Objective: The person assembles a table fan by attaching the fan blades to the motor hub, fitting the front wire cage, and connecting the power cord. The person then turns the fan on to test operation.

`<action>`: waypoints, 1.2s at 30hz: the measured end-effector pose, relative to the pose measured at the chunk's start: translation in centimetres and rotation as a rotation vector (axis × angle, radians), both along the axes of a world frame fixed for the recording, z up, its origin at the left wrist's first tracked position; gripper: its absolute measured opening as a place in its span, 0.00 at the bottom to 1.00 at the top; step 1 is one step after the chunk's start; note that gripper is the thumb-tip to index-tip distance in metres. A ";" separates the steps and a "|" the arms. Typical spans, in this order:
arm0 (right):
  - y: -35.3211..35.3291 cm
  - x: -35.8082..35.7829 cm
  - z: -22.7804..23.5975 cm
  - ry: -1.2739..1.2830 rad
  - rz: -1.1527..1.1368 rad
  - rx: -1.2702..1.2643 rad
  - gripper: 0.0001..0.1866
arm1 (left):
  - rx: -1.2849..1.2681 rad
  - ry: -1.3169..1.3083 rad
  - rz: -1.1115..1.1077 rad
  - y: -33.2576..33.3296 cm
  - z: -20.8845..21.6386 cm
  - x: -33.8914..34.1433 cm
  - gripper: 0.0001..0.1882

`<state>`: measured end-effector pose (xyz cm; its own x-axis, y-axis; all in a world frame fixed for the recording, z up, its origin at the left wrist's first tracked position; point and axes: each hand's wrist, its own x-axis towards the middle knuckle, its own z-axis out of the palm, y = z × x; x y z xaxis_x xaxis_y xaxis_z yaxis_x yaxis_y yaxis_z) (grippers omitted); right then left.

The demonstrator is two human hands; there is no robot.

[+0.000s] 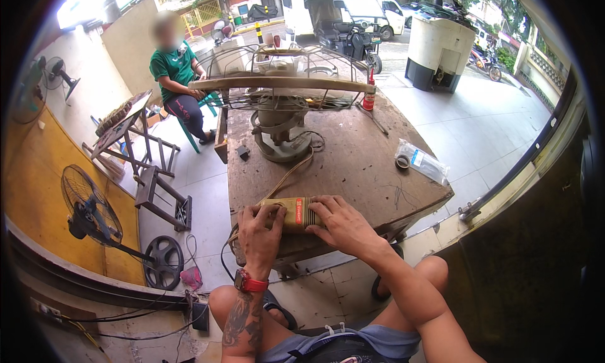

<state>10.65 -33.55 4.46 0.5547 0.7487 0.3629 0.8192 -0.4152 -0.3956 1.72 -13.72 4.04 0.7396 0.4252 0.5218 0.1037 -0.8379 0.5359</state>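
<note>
A tan, box-shaped device (290, 217) with a red label and dark stripes lies at the near edge of the wooden table; its exact kind is unclear. My left hand (259, 232) grips its left end, with a red-strapped watch on the wrist. Over the right end, my right hand (343, 222) curls its fingers onto the top. Beyond the device stands an old electric fan (277, 126) with its round wire guard (334, 97) on top. A brown cord (291, 171) runs from the fan's base toward the device's left end.
On the table's right lie a roll of dark tape (402, 162), a clear plastic packet (430, 167), a screwdriver-like tool (380, 122) and a red bottle (369, 97). A person in green (173, 67) sits back left. A stand fan (94, 212) leans at left.
</note>
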 end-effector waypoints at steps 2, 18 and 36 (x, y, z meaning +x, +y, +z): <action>0.0 0.0 0.0 -0.002 0.000 0.002 0.27 | 0.003 0.002 0.002 0.0 0.1 0.0 0.11; 0.0 -0.1 0.0 -0.021 0.006 0.008 0.28 | -0.004 0.003 0.009 0.0 -0.2 -0.1 0.10; 0.0 -0.1 -0.1 -0.031 0.003 0.004 0.28 | 0.001 -0.020 -0.005 0.0 -0.1 -0.1 0.10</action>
